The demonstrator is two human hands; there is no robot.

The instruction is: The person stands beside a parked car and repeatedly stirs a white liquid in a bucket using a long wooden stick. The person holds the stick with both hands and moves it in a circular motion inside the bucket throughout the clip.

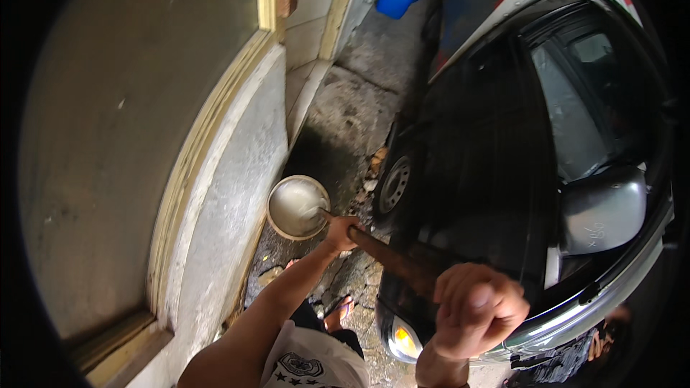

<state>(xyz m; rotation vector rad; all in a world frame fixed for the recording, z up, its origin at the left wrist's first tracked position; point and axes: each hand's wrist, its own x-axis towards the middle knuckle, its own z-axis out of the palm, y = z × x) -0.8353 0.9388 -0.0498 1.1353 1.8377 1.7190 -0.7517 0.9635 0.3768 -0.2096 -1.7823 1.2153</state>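
The right hand [476, 310] is curled into a tight grip around the near end of a long brown wooden handle [392, 257], which runs up and to the left. The left hand [341, 231] closes on it farther along, beside a round metal bowl [297, 206] of pale, wet mix at the handle's far end. The bowl hangs over cracked, damp concrete ground [359, 111], between a rough plastered wall [230, 194] and a dark glossy car [503, 172].

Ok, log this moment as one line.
left hand grips long stick | right hand grips its top | stick in bucket | car right
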